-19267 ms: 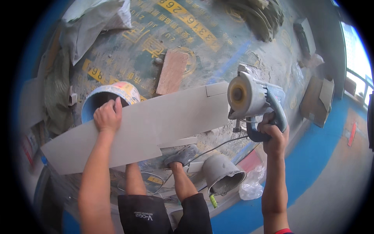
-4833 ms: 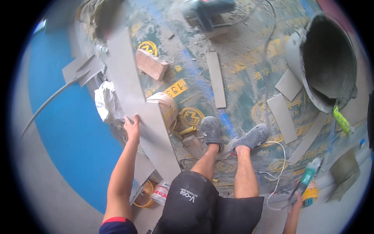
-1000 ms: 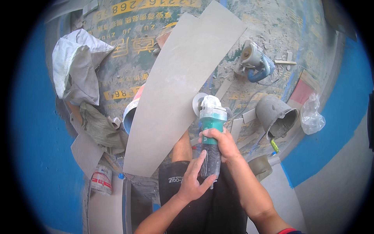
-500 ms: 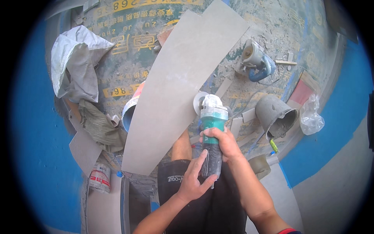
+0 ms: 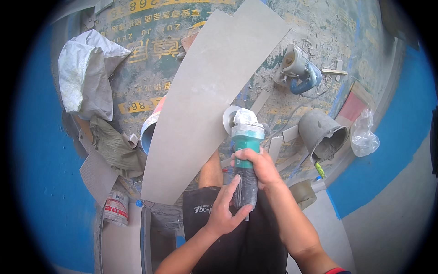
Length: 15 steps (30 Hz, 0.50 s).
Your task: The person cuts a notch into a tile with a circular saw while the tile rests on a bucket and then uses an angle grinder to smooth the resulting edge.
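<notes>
A green and black angle grinder [image 5: 247, 157] points away from me, its body dusty. My right hand [image 5: 258, 166] wraps round the green middle of it. My left hand [image 5: 228, 206] cups the black rear end, with the fingers along its left side and the thumb below. The pale round disc [image 5: 229, 119] at the grinder's head meets the right edge of a large light-grey tile [image 5: 200, 105]. That tile lies slantwise in front of me, with a notch in its far edge. Whether the disc is spinning I cannot tell.
A blue-handled power saw [image 5: 299, 71] lies at the far right. Nearer stand a tipped grey bucket [image 5: 321, 134] and a clear plastic bag [image 5: 364, 134]. A white sack [image 5: 86, 73] lies at the left. Under the tile shows another bucket [image 5: 149, 130]; a tin [image 5: 117, 209] sits near left.
The grinder has shifted slightly left along with both hands, its disc a little closer in on the tile's edge. The whole view has also drifted slightly. Both grips are the same.
</notes>
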Tool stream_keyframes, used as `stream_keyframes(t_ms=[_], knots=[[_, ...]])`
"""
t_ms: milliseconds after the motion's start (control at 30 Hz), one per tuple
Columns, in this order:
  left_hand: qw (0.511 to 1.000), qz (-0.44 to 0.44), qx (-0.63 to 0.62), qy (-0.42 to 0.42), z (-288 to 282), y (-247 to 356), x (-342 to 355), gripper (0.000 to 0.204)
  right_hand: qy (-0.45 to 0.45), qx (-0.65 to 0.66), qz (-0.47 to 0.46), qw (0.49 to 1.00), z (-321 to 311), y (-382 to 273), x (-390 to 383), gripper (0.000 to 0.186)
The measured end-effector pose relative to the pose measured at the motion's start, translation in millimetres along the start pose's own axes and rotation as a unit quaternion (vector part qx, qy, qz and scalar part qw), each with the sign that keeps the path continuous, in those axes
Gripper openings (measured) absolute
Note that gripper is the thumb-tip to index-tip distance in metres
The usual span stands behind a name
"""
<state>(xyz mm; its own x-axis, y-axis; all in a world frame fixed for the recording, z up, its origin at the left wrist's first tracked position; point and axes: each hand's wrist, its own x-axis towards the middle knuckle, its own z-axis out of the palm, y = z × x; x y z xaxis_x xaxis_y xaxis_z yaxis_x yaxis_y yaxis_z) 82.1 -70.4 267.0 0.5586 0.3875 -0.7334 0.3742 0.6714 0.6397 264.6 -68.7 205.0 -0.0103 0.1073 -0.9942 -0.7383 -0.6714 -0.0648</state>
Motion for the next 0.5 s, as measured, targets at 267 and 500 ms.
stream_keyframes(t_ms=[267,500], knots=[[1.0,0.001,-0.006,-0.003,1.4,-1.2,0.2,0.081,0.011,0.018,0.008,1.0,1.2,-0.4,-2.2,0.031],[1.0,0.005,-0.004,-0.012,-0.6,-2.8,1.5,0.08,0.007,0.013,0.008,1.0,-1.1,1.1,-0.9,0.03]])
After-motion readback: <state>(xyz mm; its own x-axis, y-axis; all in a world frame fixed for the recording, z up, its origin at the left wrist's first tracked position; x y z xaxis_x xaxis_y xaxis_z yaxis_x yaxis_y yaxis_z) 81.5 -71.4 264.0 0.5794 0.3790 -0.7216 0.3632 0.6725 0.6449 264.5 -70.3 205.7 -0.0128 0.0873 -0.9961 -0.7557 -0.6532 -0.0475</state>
